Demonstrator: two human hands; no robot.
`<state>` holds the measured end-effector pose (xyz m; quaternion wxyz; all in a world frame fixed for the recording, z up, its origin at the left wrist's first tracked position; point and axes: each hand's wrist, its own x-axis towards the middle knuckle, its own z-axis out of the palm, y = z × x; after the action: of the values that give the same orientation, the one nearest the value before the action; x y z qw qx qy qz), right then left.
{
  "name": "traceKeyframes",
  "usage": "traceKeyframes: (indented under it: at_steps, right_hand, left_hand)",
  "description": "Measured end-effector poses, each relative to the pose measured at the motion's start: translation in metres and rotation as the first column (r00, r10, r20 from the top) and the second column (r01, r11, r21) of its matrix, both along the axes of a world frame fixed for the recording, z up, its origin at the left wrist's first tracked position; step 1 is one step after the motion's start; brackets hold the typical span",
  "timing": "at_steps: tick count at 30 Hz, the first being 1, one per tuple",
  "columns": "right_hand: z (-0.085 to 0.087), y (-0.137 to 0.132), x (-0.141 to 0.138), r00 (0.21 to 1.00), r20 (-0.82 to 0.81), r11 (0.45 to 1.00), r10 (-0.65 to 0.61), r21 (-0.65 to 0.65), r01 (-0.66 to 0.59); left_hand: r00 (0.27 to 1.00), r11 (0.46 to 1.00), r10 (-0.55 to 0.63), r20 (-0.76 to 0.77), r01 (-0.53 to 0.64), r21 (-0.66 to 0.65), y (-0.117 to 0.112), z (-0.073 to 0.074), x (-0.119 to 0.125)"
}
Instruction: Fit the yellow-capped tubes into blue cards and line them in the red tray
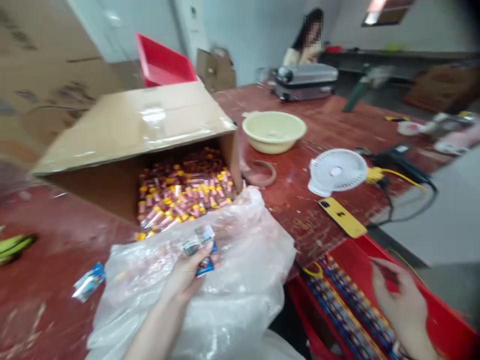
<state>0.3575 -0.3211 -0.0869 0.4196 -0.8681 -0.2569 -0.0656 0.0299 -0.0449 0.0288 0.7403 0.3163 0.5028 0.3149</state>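
Observation:
My left hand is closed on small blue-and-silver packets above a crumpled clear plastic bag. Another such packet lies on the table to the left. Beyond the bag, a cardboard box on its side holds many small pinkish tubes with yellow caps. At the lower right, my right hand hangs over a red bin, its fingers curved and apart with nothing seen between them. Close to it in the bin stand rows of small dark-blue and yellow pieces, blurred.
On the reddish table stand a cream basin, a tape roll, a white fan with a cable, and a yellow phone. Further back are a grey suitcase and a seated person. Bananas lie far left.

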Motion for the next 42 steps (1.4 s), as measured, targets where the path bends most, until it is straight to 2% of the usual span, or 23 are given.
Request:
traceKeyframes:
  at_steps: [1,2,3,4,6,8,11,14,17,21,25,27,30,32,34,37,39,42]
  right_hand:
    - [0.018,0.047,-0.014,0.975,0.106,0.976,0.195,0.072,-0.204]
    - [0.035,0.094,-0.031,0.912,0.166,0.909,0.374,0.129,-0.396]
    - [0.05,0.141,-0.05,0.82,0.188,0.811,0.54,0.143,-0.567]
    - [0.062,0.186,-0.069,0.755,0.193,0.747,0.627,0.126,-0.653]
    - [0.076,0.27,-0.104,0.638,0.173,0.636,0.751,0.072,-0.768]
    - [0.077,0.339,-0.131,0.58,0.151,0.58,0.801,0.046,-0.813]
    - [0.073,0.408,-0.158,0.512,0.151,0.514,0.845,0.031,-0.857]
    - [0.072,0.44,-0.168,0.442,0.137,0.444,0.886,0.022,-0.896]
    - [0.072,0.447,-0.164,0.381,0.078,0.382,0.921,0.006,-0.924]
    - [0.07,0.437,-0.147,0.323,-0.023,0.323,0.946,0.009,-0.946]
    - [0.069,0.404,-0.142,0.293,-0.14,0.302,0.946,0.045,-0.952]
    - [0.073,0.381,-0.146,0.293,-0.219,0.322,0.931,0.109,-0.941]
    - [0.09,0.346,-0.154,0.257,-0.344,0.364,0.903,0.294,-0.884]
    - [0.109,0.327,-0.158,0.191,-0.363,0.336,0.912,0.391,-0.857]
    - [0.128,0.313,-0.16,0.153,-0.32,0.279,0.935,0.399,-0.874]
    - [0.148,0.301,-0.161,0.149,-0.265,0.237,0.953,0.339,-0.911]
    - [0.153,0.296,-0.162,0.15,-0.241,0.221,0.959,0.301,-0.928]
    - [0.151,0.292,-0.163,0.15,-0.204,0.207,0.967,0.295,-0.933]
  left_hand:
    - [1.0,1.0,-0.007,0.023,0.007,0.014,0.001,0.001,-0.005]
    - [0.999,0.999,-0.02,0.03,0.019,0.03,0.001,0.001,-0.008]
    - [0.999,0.998,-0.03,0.022,0.029,0.048,0.001,0.002,-0.01]
    - [0.999,0.997,-0.039,0.011,0.038,0.066,0.0,0.002,-0.012]
    - [0.999,0.995,-0.047,-0.008,0.048,0.09,-0.001,0.003,-0.018]
    - [0.999,0.993,-0.045,-0.014,0.047,0.109,-0.002,0.002,-0.025]
    - [1.0,0.991,-0.026,-0.001,0.026,0.13,-0.001,-0.001,-0.036]
    - [1.0,0.992,0.009,0.027,-0.012,0.128,0.001,-0.003,-0.044]
    - [0.997,0.995,0.016,0.07,-0.023,0.1,0.005,-0.003,-0.047]
    - [0.994,0.997,0.0,0.111,-0.009,0.076,0.01,-0.007,-0.046]
    - [0.991,0.996,-0.013,0.133,0.002,0.086,0.014,-0.014,-0.039]
    - [0.99,0.995,-0.015,0.141,0.002,0.097,0.014,-0.015,-0.035]
    - [0.99,0.998,-0.012,0.142,0.004,0.055,0.013,-0.013,-0.033]
    - [0.987,0.999,-0.033,0.158,0.031,0.019,0.013,-0.012,-0.033]
    - [0.981,0.998,-0.065,0.184,0.066,0.001,0.013,-0.011,-0.033]
    - [0.977,0.996,-0.084,0.196,0.088,-0.011,0.013,-0.011,-0.033]
    - [0.977,0.995,-0.094,0.193,0.098,-0.012,0.013,-0.011,-0.032]
    - [0.979,0.993,-0.121,0.166,0.121,0.01,0.012,-0.012,-0.03]
